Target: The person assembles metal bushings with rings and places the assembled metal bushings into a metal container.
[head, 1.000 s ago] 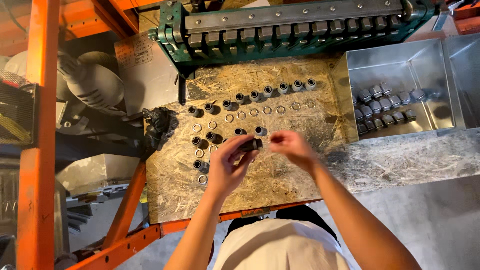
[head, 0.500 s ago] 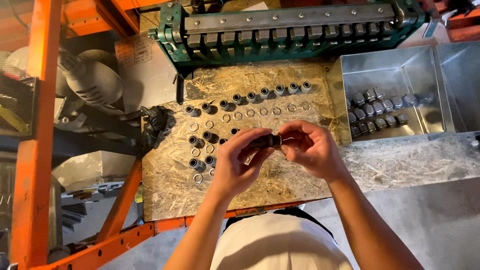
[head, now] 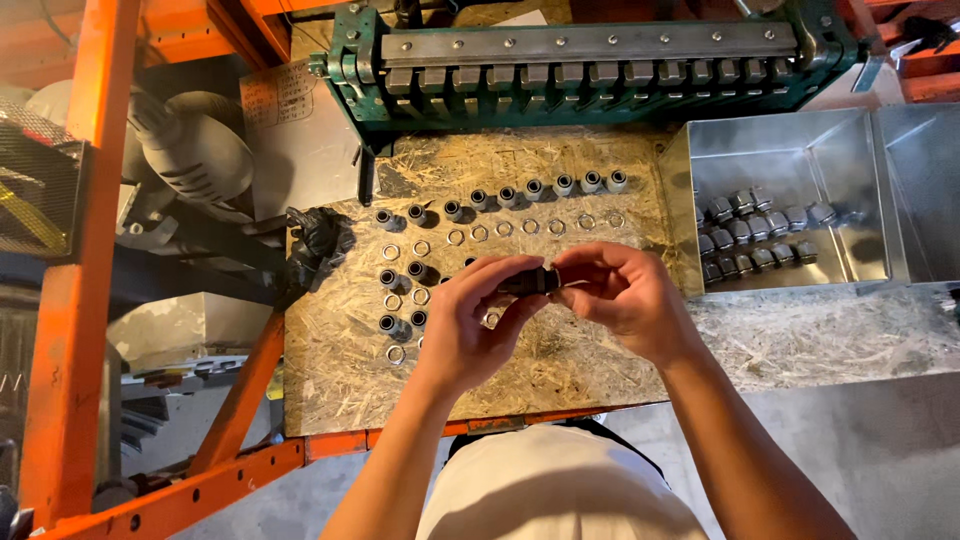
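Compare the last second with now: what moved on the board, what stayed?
Both hands rose slightly off the board. The left hand already held the small dark fitting; the right hand closed in from the right and now grips its other end. The rows of fittings and rings on the chipboard and the parts in the metal tray stayed put.

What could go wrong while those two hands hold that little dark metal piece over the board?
The small dark metal fitting is pinched only by fingertips of the left hand and right hand, so it might slip and knock the small silver rings out of their rows. The rough chipboard work surface ends just below the hands, so a dropped piece could perhaps roll off its edge.
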